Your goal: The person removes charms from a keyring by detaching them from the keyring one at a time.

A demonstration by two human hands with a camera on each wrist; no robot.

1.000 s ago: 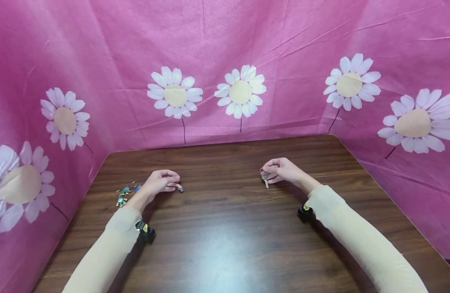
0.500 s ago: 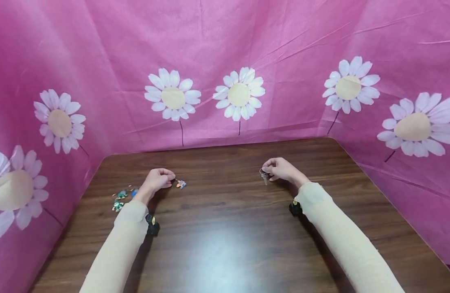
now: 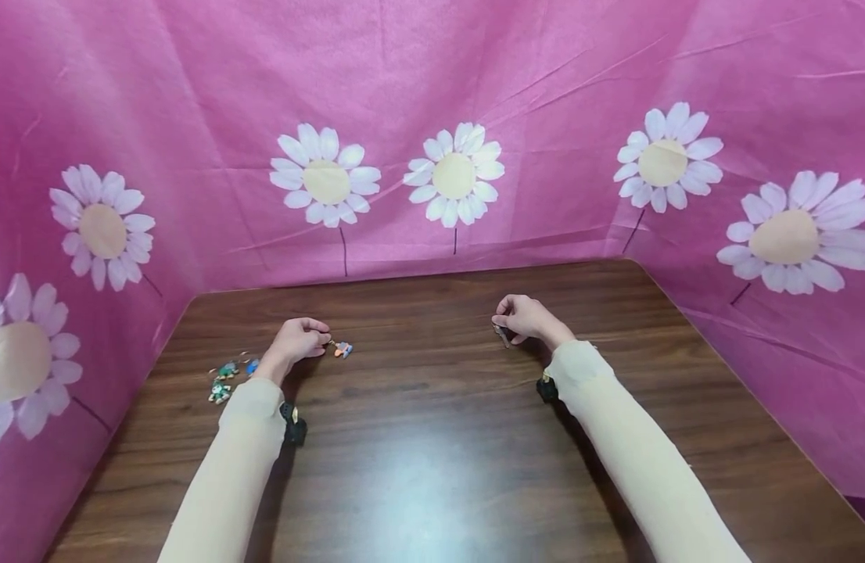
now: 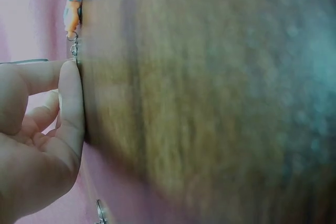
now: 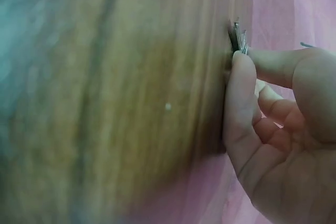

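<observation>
Between thumb and forefinger my left hand [image 3: 296,341] pinches the metal chain end of a keychain. Its small orange and blue figure [image 3: 343,349] lies at the fingertips on the wooden table [image 3: 418,422]. In the left wrist view the figure [image 4: 73,15] hangs off a short chain [image 4: 74,50] that runs into the pinch. Farther right, my right hand [image 3: 529,317] pinches a bunch of metal keys [image 3: 501,336] close to the tabletop. Only the thin ends of the keys [image 5: 240,39] show past the fingertips in the right wrist view.
Left of my left forearm lie several more keychains: a green one [image 3: 227,370], a green and white one [image 3: 219,391] and a blue one [image 3: 253,366]. A pink cloth [image 3: 390,70] with white flowers surrounds the table's back and sides.
The left hand has drawn back slightly to the left, and the keychain figure now shows beyond its fingers. The right hand has moved a little left and lower with the keys, which now lie slanted.
</observation>
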